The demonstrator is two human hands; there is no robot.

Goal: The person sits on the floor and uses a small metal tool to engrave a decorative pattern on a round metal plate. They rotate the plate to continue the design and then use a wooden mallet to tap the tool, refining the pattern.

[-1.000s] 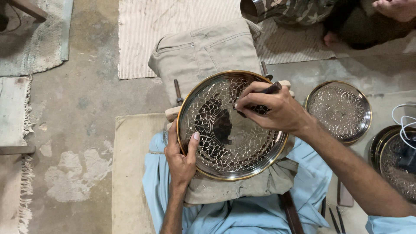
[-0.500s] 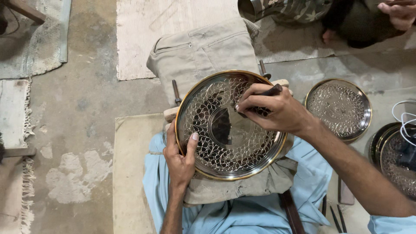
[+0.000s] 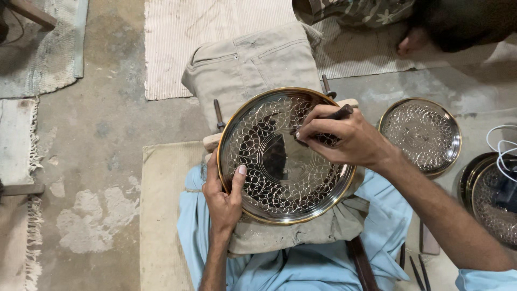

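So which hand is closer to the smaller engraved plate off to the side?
Right. The right hand works beside the smaller plate; the left hand grips the big plate's far rim.

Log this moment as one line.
left hand: holds plate rim | right hand: tool on plate | cloth under plate

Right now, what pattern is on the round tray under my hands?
A silvery scale-like engraved mesh with a gold rim on the tray, clearest in the head view.

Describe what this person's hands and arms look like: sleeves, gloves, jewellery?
Both the left hand and the right hand are bare: no gloves, rings or watch in view. Both forearms are uncovered; a pale blue cloth sleeve edge shows at the right elbow. Fingernails are short.
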